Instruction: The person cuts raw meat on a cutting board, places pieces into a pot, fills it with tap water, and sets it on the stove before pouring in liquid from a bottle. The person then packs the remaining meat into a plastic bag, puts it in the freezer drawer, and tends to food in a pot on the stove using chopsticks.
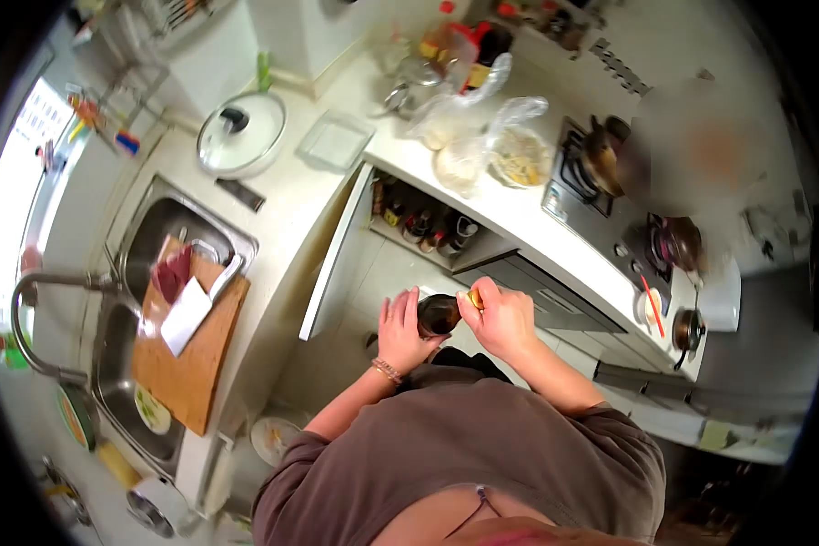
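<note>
In front of my waist, my left hand (400, 328) is wrapped round a dark brown bottle (439, 315). My right hand (502, 317) pinches the yellow cap (475, 298) at the bottle's top. Whether the cap is loose or still on the neck, I cannot tell. Just beyond my hands, a low cabinet (482, 244) stands open, with several dark bottles (419, 224) inside. Its white door (338, 259) is swung out to the left of them.
A wooden cutting board (211, 364) lies across the steel sink (141, 238), bearing a cleaver (187, 315) and raw meat (170, 275). The counter holds a lidded pan (241, 136), a glass dish (335, 141) and plastic bags (460, 164). A gas stove (569, 196) is at right.
</note>
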Demonstrator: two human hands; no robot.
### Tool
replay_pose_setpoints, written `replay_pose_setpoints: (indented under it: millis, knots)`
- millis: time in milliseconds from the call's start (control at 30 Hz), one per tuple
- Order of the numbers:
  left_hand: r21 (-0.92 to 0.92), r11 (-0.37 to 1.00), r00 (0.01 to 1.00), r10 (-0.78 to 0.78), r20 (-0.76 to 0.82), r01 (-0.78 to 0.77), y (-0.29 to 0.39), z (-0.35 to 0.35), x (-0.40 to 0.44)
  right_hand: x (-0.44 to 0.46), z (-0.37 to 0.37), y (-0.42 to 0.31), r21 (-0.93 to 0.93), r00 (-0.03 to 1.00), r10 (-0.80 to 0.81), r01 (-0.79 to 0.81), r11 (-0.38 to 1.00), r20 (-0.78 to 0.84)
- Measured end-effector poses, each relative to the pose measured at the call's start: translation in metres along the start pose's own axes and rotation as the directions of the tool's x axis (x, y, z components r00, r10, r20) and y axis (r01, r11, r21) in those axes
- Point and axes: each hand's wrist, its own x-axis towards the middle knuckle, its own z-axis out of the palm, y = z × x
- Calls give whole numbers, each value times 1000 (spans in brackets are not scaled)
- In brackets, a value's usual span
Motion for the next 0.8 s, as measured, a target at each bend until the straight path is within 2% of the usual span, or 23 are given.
replay_pose_setpoints:
  millis: [67, 133, 200, 233, 300, 333, 400, 500, 600, 633, 733, 800]
  knots:
    - [-165, 982, 996, -89, 6, 89, 15, 10, 10, 1, -24, 3, -64, 985, -142, 136, 989, -95]
    - [-213, 975, 998, 62, 11, -58, 28, 4, 28, 2, -46, 17, -129, 950, -287, 271, 954, -123]
    - [-255, 958, 972, 174, 159, -129, 41, -11, 46, 7, -71, 24, -156, 900, -403, 380, 912, -165]
    - [-321, 943, 940, 186, 288, -88, 52, -26, 56, 10, -83, 27, -147, 877, -447, 426, 893, -174]
    - [-421, 907, 826, 212, 522, 33, 78, -52, 81, 18, -108, 35, -85, 796, -562, 559, 825, -226]
    - [-499, 863, 724, 295, 623, 78, 83, -56, 94, 21, -124, 37, -83, 778, -609, 604, 792, -153]
    - [-600, 790, 605, 417, 678, 128, 94, -58, 112, 31, -154, 44, 18, 765, -642, 644, 765, -55]
    - [-624, 750, 514, 455, 727, 218, 108, -53, 144, 43, -191, 67, 134, 767, -631, 642, 755, -116]
    - [-581, 753, 393, 456, 799, 308, 129, -34, 182, 51, -220, 110, 345, 738, -664, 658, 669, -122]
    - [-595, 771, 396, 485, 780, 226, 138, -25, 195, 54, -234, 126, 445, 732, -679, 626, 640, -55]
    - [-617, 755, 354, 526, 773, 225, 172, 2, 232, 73, -249, 185, 511, 629, -771, 697, 504, -97]
    - [-640, 726, 414, 517, 749, 253, 193, 23, 250, 72, -266, 210, 618, 730, -679, 570, 542, -78]
